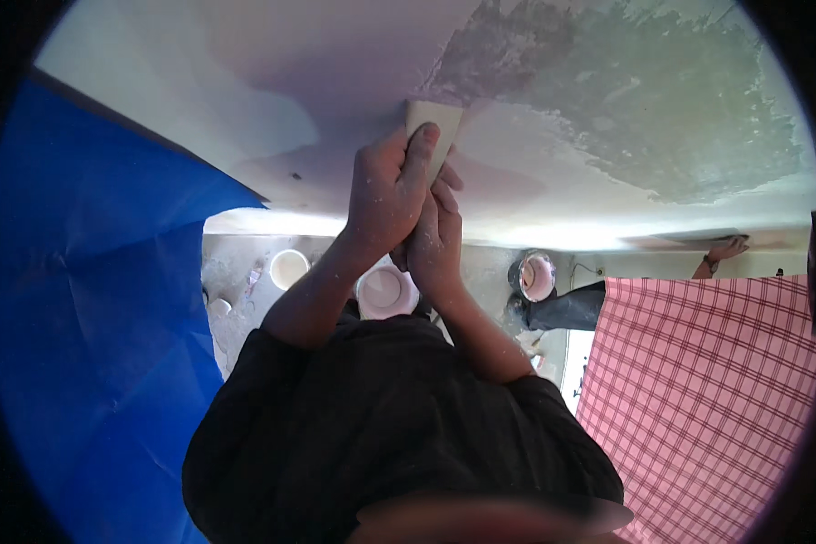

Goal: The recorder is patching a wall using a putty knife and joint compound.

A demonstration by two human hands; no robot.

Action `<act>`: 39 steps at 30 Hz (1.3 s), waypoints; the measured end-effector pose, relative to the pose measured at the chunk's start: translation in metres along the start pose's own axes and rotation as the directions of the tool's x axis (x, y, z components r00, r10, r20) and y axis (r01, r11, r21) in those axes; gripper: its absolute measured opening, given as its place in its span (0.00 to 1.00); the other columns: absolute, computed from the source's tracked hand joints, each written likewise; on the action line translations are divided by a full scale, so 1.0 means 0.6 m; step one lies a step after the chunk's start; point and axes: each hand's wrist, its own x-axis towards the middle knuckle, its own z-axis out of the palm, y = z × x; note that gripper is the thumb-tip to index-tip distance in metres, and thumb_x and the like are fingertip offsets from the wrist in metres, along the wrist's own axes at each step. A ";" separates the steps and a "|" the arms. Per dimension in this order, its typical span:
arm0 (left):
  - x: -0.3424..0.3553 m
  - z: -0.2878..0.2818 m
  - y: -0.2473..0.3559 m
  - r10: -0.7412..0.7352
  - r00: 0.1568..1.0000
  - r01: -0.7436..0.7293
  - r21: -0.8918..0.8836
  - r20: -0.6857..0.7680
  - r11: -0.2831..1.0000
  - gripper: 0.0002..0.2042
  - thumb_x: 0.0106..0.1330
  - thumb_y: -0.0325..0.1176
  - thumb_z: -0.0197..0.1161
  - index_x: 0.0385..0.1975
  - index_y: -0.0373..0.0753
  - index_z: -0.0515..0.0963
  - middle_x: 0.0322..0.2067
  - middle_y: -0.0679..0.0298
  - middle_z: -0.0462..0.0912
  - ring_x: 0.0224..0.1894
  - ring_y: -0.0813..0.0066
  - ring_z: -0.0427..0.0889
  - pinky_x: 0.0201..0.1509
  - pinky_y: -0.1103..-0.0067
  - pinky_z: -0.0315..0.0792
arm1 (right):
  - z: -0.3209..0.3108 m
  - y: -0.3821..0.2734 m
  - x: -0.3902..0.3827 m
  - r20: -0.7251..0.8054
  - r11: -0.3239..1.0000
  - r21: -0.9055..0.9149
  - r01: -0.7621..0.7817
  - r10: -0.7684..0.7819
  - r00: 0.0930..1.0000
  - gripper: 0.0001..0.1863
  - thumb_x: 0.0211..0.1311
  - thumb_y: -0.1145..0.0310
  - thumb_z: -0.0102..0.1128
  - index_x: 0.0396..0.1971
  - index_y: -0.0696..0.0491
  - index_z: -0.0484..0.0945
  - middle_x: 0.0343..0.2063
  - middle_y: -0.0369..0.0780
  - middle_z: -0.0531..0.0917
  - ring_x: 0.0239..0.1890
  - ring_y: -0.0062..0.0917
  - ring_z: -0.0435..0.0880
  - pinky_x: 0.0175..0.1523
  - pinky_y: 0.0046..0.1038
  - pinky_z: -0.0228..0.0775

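My left hand (385, 190) and my right hand (435, 240) are clasped together around the handle of a wide putty knife (432, 122). Its pale blade presses flat against a white plastered surface (553, 154), with my left forefinger stretched along the back of the blade. The blade sits at the lower left tip of a rough grey-green patch (662, 100) where the coating is uneven. The handle is hidden inside my hands. Both hands and forearms are speckled with white dust, and my dark shirt (381, 426) fills the lower middle of the view.
A blue sheet (91, 317) covers the left side and a pink checked cloth (707, 381) the right. Between them lie a white bucket (288, 268) and a pinkish one (387, 292). Another person in dark clothes (567, 306) reaches a hand (727, 247) to the same surface.
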 end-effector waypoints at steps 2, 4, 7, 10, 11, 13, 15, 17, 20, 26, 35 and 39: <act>0.011 -0.001 0.007 -0.049 0.999 0.050 -0.049 0.013 0.998 0.16 0.76 0.36 0.50 0.33 0.28 0.77 0.19 0.58 0.82 0.21 0.78 0.81 0.24 0.80 0.73 | 0.000 0.003 0.007 0.017 0.999 0.028 0.017 -0.017 1.000 0.18 0.76 0.62 0.39 0.47 0.62 0.73 0.23 0.38 0.80 0.22 0.16 0.76 0.25 0.22 0.67; 0.012 -0.001 0.000 -0.033 0.999 0.034 -0.042 0.019 0.999 0.16 0.76 0.36 0.50 0.33 0.28 0.77 0.19 0.57 0.83 0.21 0.78 0.81 0.24 0.80 0.73 | -0.002 0.011 0.006 -0.004 1.000 -0.010 0.016 -0.016 1.000 0.18 0.76 0.62 0.40 0.46 0.62 0.73 0.23 0.37 0.80 0.22 0.16 0.76 0.25 0.22 0.67; 0.010 -0.004 -0.002 0.001 1.000 -0.001 -0.023 0.024 1.000 0.16 0.76 0.36 0.49 0.33 0.28 0.76 0.20 0.57 0.83 0.21 0.77 0.81 0.24 0.80 0.74 | 0.006 0.018 0.006 -0.054 0.998 -0.035 0.059 -0.061 0.997 0.18 0.76 0.62 0.40 0.46 0.61 0.73 0.23 0.36 0.80 0.23 0.16 0.77 0.26 0.22 0.67; 0.003 0.007 0.010 0.034 0.999 -0.034 -0.018 0.017 0.999 0.16 0.76 0.35 0.49 0.33 0.28 0.76 0.21 0.57 0.83 0.21 0.76 0.82 0.24 0.80 0.74 | 0.001 0.020 0.006 -0.024 0.992 0.105 0.064 -0.062 0.998 0.16 0.75 0.61 0.41 0.49 0.58 0.71 0.24 0.35 0.77 0.17 0.12 0.73 0.19 0.16 0.60; 0.003 0.011 0.014 0.054 0.998 -0.054 -0.028 0.011 0.998 0.16 0.76 0.34 0.49 0.33 0.27 0.76 0.22 0.57 0.83 0.21 0.76 0.82 0.24 0.79 0.75 | 0.000 0.014 0.003 -0.018 0.992 0.107 0.064 -0.062 0.998 0.16 0.75 0.61 0.41 0.49 0.58 0.71 0.24 0.35 0.77 0.17 0.12 0.73 0.19 0.16 0.60; 0.009 0.012 0.013 0.023 1.000 -0.023 -0.024 0.018 0.999 0.15 0.76 0.34 0.50 0.33 0.27 0.76 0.22 0.57 0.83 0.22 0.76 0.82 0.24 0.79 0.75 | 0.001 -0.006 -0.004 -0.074 0.997 0.077 0.002 0.003 0.997 0.16 0.75 0.62 0.41 0.49 0.58 0.71 0.25 0.35 0.78 0.18 0.12 0.73 0.19 0.16 0.61; 0.011 0.012 0.012 -0.009 1.000 0.010 -0.022 0.030 1.000 0.15 0.76 0.33 0.50 0.33 0.26 0.76 0.22 0.57 0.82 0.22 0.76 0.83 0.24 0.79 0.75 | -0.001 0.009 0.004 -0.068 0.997 0.058 0.045 -0.041 0.997 0.16 0.75 0.61 0.41 0.49 0.58 0.71 0.24 0.35 0.77 0.18 0.12 0.73 0.19 0.16 0.61; 0.014 0.010 0.007 0.036 0.999 -0.036 -0.016 0.037 0.999 0.15 0.76 0.33 0.50 0.33 0.26 0.76 0.22 0.57 0.83 0.22 0.75 0.83 0.23 0.79 0.74 | -0.002 0.013 0.010 -0.066 0.995 0.040 0.089 -0.086 0.994 0.17 0.75 0.61 0.40 0.49 0.58 0.71 0.24 0.35 0.77 0.17 0.12 0.72 0.18 0.16 0.60; 0.018 0.006 0.003 0.047 0.997 -0.048 0.016 0.053 0.999 0.15 0.76 0.33 0.50 0.33 0.26 0.76 0.22 0.56 0.83 0.21 0.76 0.83 0.22 0.79 0.74 | 0.000 0.009 0.015 -0.037 0.996 0.008 0.083 -0.083 0.996 0.17 0.75 0.60 0.39 0.49 0.58 0.70 0.23 0.35 0.77 0.16 0.13 0.72 0.18 0.17 0.61; 0.021 0.007 0.003 0.060 0.998 -0.060 -0.012 0.037 0.998 0.15 0.76 0.33 0.51 0.33 0.26 0.77 0.21 0.56 0.83 0.20 0.77 0.82 0.22 0.79 0.74 | -0.003 0.010 0.014 -0.026 0.995 -0.083 0.053 -0.056 0.998 0.18 0.76 0.60 0.38 0.48 0.59 0.71 0.29 0.37 0.78 0.23 0.14 0.75 0.24 0.17 0.66; 0.013 0.016 0.031 -0.063 0.998 0.064 -0.052 0.022 0.997 0.18 0.76 0.38 0.49 0.32 0.28 0.77 0.20 0.56 0.82 0.16 0.78 0.79 0.19 0.82 0.70 | -0.001 -0.007 -0.001 -0.043 0.989 -0.121 0.089 -0.095 0.995 0.19 0.75 0.62 0.38 0.51 0.61 0.71 0.35 0.40 0.79 0.31 0.18 0.79 0.32 0.20 0.71; 0.003 0.031 0.050 0.072 0.997 -0.071 -0.094 0.012 0.993 0.18 0.77 0.38 0.49 0.33 0.28 0.76 0.19 0.56 0.82 0.15 0.78 0.78 0.19 0.82 0.70 | -0.018 -0.040 -0.003 0.027 0.929 -0.303 0.211 -0.213 0.977 0.18 0.76 0.63 0.40 0.50 0.61 0.72 0.24 0.38 0.81 0.25 0.17 0.79 0.29 0.21 0.70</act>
